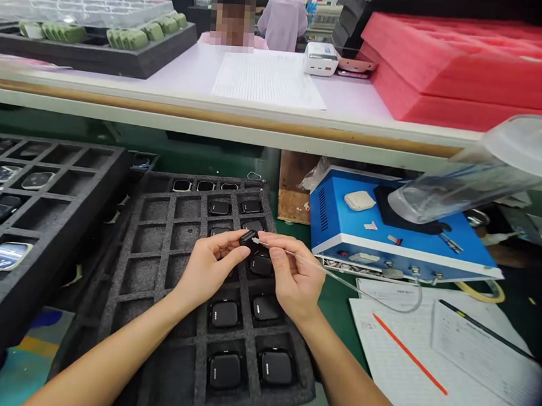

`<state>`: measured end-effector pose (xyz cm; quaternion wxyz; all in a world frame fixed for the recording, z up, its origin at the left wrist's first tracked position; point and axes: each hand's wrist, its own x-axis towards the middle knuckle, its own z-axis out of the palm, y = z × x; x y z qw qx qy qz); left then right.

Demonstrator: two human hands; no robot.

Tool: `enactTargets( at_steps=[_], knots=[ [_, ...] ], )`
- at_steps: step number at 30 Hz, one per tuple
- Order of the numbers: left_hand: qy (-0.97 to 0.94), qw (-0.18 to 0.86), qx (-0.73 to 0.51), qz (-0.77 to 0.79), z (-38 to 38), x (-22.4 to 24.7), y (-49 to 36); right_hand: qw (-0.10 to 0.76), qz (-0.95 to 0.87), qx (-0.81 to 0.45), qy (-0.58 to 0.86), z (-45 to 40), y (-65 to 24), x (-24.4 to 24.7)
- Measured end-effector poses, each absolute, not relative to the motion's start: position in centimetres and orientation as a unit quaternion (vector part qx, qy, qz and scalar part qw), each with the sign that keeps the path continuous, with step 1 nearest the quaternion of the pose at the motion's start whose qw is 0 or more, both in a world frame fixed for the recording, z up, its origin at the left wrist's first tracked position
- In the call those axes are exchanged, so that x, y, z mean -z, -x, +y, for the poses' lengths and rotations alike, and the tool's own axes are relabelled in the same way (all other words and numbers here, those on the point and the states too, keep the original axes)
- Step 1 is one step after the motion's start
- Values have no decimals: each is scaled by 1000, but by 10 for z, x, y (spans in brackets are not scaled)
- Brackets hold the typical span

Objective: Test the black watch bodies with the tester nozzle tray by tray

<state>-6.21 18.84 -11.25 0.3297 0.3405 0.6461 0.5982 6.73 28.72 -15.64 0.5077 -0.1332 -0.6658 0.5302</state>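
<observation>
Above a black foam tray [180,328], my left hand [208,263] pinches a small black smartwatch case [249,239] between thumb and fingers. My right hand [297,274] comes in from the other side, closed on a thin clear tube [348,286] whose light tip meets the watch case. The tube loops back to the front of a blue box-shaped machine [386,257]. Directly below my hands, several black watch cases [226,314] lie in the tray's two right columns. Fingers hide part of the held case.
To the left stands another foam tray [79,184] holding watch cases. Papers [394,355] with a red stick [411,354] lie at right. A clear cylinder [463,177] leans over the machine. Red foam trays [441,84] sit on the shelf [189,108] ahead; people are behind it.
</observation>
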Motion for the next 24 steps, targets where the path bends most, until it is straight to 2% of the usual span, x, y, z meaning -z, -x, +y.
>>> enactTargets(
  at_steps=[24],
  knots=[
    [-343, 317, -582, 665, 189, 111, 60, 512, -662, -526, 152, 286, -68, 153]
  ],
)
